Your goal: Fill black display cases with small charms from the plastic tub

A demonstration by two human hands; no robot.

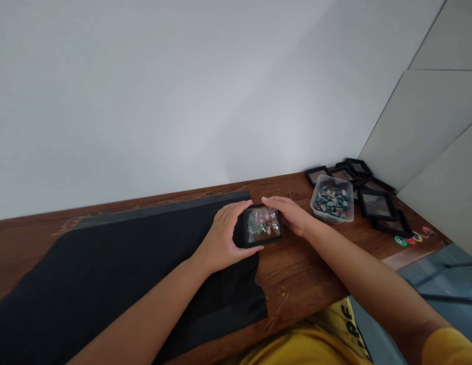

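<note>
A small black-framed case (263,224) with a clear window lies between my hands, at the right edge of a black cloth (137,268). Several shiny pale, pink and green pieces show through its window. My left hand (228,235) grips the left side, thumb along the near edge and fingers at the far edge. My right hand (287,213) holds the far right corner, its fingers partly hidden behind the frame.
On the brown wooden table (300,274), a clear plastic tub (332,198) of colourful stones stands to the right. Several black frames (377,205) lie beyond it, with round stickers (400,241) near the right edge. A wall rises behind.
</note>
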